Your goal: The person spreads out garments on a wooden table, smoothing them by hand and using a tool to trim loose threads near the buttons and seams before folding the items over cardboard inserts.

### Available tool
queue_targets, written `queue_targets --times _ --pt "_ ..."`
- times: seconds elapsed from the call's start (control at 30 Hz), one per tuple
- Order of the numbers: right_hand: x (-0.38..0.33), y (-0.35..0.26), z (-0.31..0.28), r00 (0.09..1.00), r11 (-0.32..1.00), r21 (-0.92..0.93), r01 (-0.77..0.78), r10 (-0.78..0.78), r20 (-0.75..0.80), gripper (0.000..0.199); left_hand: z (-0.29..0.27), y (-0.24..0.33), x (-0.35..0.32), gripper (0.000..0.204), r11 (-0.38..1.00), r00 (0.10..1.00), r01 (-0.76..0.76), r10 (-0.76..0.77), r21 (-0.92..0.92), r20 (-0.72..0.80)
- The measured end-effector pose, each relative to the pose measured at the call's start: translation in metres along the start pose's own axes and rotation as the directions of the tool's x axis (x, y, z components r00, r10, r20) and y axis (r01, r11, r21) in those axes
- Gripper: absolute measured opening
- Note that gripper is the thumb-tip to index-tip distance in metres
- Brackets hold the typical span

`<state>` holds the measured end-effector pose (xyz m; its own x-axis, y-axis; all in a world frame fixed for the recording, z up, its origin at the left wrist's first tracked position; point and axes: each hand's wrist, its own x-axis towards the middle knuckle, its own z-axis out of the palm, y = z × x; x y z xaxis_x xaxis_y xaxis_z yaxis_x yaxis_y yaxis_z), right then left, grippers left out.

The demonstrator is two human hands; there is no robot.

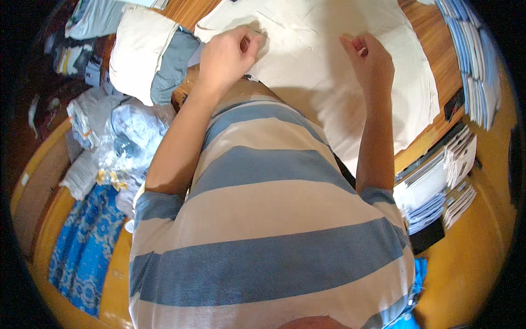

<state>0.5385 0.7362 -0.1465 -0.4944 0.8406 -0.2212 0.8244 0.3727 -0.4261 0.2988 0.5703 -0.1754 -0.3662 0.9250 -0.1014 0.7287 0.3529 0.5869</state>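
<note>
Cloth [329, 66], pale, cut off at top edge; left hand [226, 56], right hand [373, 61]: fingers curled, any grip unclear.

Bright pale cloth [323, 60] with soft shadows, glare on plastic bags [134, 131], fisheye-bowed edges, dim grainy rim.

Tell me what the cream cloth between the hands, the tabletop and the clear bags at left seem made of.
Cream cloth: matte woven fabric, judging by its soft creases; fibre can't be told. 
Tabletop: smooth wood or wood-look laminate, from its streaked brown grain. 
Clear bags: probably thin, glossy plastic film, given the crinkles and bright highlights.
</note>
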Motion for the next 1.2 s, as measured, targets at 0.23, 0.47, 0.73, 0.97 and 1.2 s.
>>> queue_targets --times 0.23,0.47,0.73,0.97,1.2 --pt "-0.029 -0.027 0.086 0.817 0.910 -0.067 0.409 -0.397 -0.418 0.042 0.037 -0.019 0.015 0.046 0.745 0.790 -0.590 0.613 0.311 0.031" --pt "-0.031 -0.034 0.103 0.878 0.938 -0.249 0.240 -0.320 -0.356 0.053 0.045 -0.039 0.031 0.046 0.687 0.711 -0.693 0.701 0.220 0.052" --pt "-0.173 -0.195 -0.073 0.699 0.605 0.357 0.712 -0.565 -0.438 0.021 -0.039 -0.053 0.043 0.028 0.552 0.440 -0.788 0.814 -0.272 0.379" --pt "-0.214 -0.292 -0.116 0.623 0.627 0.168 0.761 -0.633 -0.459 0.017 -0.083 -0.115 0.033 0.015 0.634 0.285 -0.494 0.765 -0.595 0.578" --pt "-0.220 -0.318 -0.065 0.746 0.605 0.474 0.640 -0.340 -0.573 0.019 -0.084 -0.185 0.030 0.022 0.918 0.279 -0.078 0.396 -0.390 0.875"
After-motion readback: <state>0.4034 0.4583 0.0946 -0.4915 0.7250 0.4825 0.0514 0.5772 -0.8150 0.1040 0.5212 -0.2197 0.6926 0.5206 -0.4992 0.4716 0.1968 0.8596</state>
